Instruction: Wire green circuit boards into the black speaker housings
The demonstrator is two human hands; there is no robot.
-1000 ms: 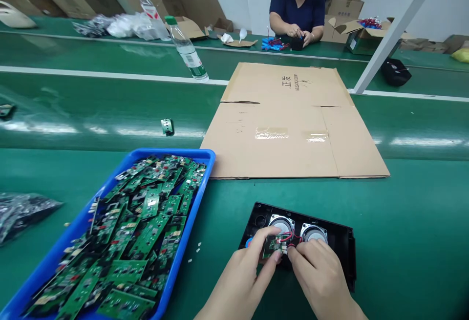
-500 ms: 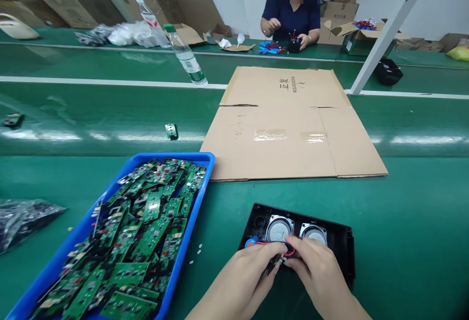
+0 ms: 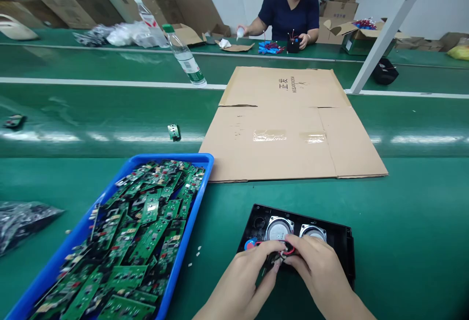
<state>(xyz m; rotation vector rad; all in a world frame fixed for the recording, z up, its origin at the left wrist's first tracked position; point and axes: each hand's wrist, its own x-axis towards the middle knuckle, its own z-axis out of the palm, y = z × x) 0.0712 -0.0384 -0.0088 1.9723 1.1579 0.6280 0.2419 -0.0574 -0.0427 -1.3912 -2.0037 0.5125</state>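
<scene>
A black plastic housing [image 3: 339, 246] with two round silver speakers [image 3: 278, 228] lies on the green table near the front. Over its near part, my left hand [image 3: 252, 271] and my right hand [image 3: 318, 266] meet, fingertips almost touching. Both are closed in a pinch on a small bundle of red and black wires [image 3: 287, 250] with a small connector or board, mostly hidden by the fingers. Beside my left fingertips sits a blue round part [image 3: 250, 244] in the housing.
A blue tray [image 3: 183, 256] heaped with green circuit boards stands at left. Flattened cardboard [image 3: 293, 156] lies ahead. A loose board [image 3: 174, 133] and a tilted bottle [image 3: 188, 63] are beyond. Across the tables sits a person [image 3: 291, 10] holding a small white bottle.
My left hand's fingers have shifted slightly at the wires; my right hand is almost still. The person opposite has reached sideways and taken hold of the white bottle. The loose board has moved slightly right.
</scene>
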